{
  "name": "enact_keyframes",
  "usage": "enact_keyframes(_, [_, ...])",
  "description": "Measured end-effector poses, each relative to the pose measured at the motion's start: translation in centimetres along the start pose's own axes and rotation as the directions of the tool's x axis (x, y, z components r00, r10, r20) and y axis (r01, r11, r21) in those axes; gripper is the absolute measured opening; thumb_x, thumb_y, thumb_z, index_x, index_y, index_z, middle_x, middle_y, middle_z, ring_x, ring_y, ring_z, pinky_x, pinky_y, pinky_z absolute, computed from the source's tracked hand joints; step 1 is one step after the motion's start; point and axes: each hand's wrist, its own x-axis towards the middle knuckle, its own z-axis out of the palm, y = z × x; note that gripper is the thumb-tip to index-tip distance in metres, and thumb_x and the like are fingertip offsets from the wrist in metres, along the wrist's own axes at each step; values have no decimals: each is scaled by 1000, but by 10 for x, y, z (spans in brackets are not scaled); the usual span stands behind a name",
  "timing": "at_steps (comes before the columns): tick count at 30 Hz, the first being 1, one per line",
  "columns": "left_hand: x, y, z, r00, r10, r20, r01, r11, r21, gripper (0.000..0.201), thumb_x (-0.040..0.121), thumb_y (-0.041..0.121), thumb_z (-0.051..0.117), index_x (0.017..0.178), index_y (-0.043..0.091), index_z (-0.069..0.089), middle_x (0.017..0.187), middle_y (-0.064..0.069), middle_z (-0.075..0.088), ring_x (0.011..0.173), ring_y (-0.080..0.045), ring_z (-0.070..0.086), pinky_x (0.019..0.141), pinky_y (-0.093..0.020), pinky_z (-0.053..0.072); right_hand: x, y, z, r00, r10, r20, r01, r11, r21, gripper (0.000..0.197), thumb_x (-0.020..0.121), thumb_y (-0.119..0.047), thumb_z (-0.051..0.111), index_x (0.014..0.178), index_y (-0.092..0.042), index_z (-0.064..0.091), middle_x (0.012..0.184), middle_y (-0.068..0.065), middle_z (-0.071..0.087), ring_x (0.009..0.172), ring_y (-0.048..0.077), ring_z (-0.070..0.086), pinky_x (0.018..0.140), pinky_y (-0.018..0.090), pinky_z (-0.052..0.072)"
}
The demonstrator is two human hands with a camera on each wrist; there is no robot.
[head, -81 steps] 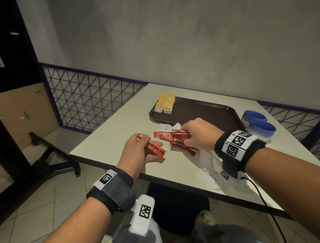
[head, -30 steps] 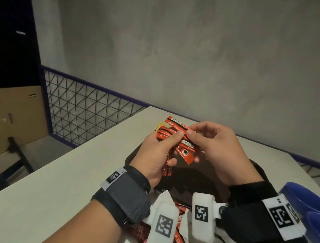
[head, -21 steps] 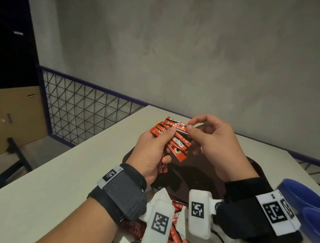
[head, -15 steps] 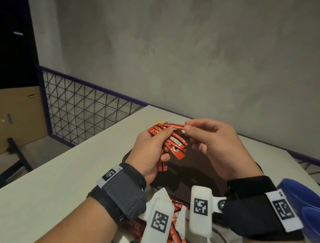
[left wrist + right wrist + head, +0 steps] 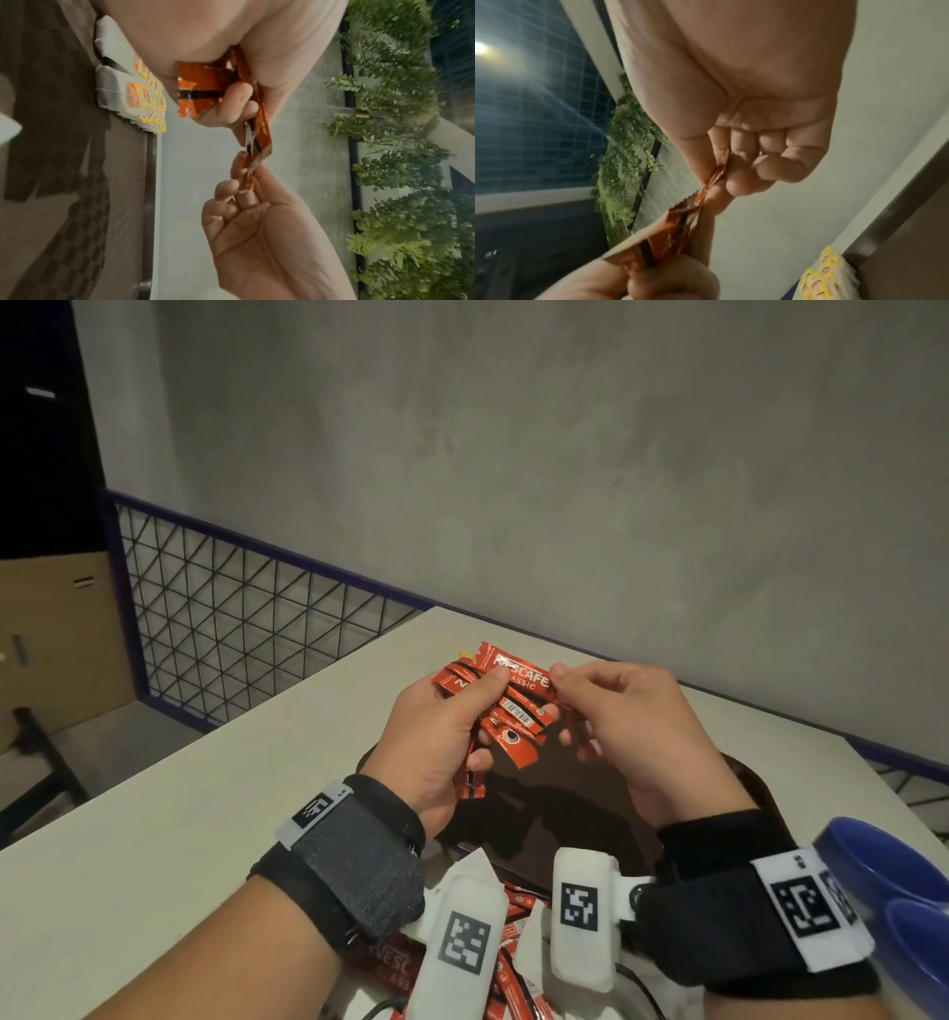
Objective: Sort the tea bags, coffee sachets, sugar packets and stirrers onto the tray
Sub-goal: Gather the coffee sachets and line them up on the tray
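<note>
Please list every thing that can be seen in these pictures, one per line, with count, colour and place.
sachets: a bunch, count unclear, red, held above the tray
loose sachets: several, red, on the table at the near edge, partly hidden by the wrist cameras
tea bags: two stacks, white with yellow tags, at the tray's far corner
tray: one, dark brown, on the table under the hands
table: one, off-white
bowls: two, blue, at the right edge of the head view
fence: one, black wire mesh with blue frame, beyond the table
wall: grey
left hand: grips the bunch
right hand: pinches the end of the top sachet
</note>
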Motion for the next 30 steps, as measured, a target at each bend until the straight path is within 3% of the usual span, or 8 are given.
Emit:
enact_keyframes(5, [0,0,-3,999,15,-46,-14,999,30,30,98,28,68,119,8,66,90,-12,70,51,-8,54,41,-17,39,-1,-1,2,999,-39,-4,38,996,-80,21,97,-34,68,84,-20,77,75,-3,75,54,0,60,46,16,46])
enact_keyframes(10, [1,2,-5,997,-17,-79,16,1000,-6,26,99,27,68,113,4,65,76,-6,68,48,-8,53,43,-19,37,-4,-10,-5,999,-33,37,39,985,-171,19,94,-17,70,77,-15,77,65,-3,72,49,-3,55,48,18,43])
enact_keyframes(13, [2,6,-6,994,-31,-105,23,997,-68,23,100,26,67,107,4,69,91,-8,75,48,-9,49,41,-18,37,24,-25,-12,995,-89,40,97,923,-371,16,92,-14,70,78,-12,76,59,-5,67,52,4,54,52,22,39])
enact_keyframes(16, [7,10,-10,979,-66,-192,39,989,-144,19,100,25,67,93,7,68,103,-8,75,46,-9,44,37,-18,36,74,-36,-20,993,-121,-10,92,807,-584,16,97,-17,63,86,-12,73,80,7,71,67,17,57,60,32,47])
enact_keyframes(21, [13,15,-17,949,-148,-279,73,962,-261,22,101,27,66,89,8,63,55,-2,56,41,-8,46,34,-18,35,126,15,-22,989,131,70,-35,667,-744,14,98,-9,57,97,-5,71,91,17,77,79,29,75,69,39,63])
enact_keyframes(23, [15,16,-19,948,-158,-278,79,959,-273,20,101,26,66,90,8,65,54,-2,57,42,-8,48,34,-18,36,141,35,-23,982,184,50,-92,688,-720,12,99,-5,58,98,-2,70,88,20,76,76,30,74,74,42,64])
enact_keyframes(26, [19,14,-22,946,-168,-279,90,958,-272,19,99,24,67,89,8,67,59,-4,60,44,-10,49,34,-18,36,160,48,-20,977,212,20,-143,725,-674,14,100,1,55,98,0,69,83,18,72,69,24,69,66,34,62])
enact_keyframes(30, [17,10,-20,951,-188,-246,125,960,-252,21,97,25,70,93,5,71,66,-9,61,47,-12,46,35,-18,36,175,66,-13,972,236,13,-158,690,-706,17,97,0,58,92,-7,72,83,14,72,72,23,69,65,33,61])
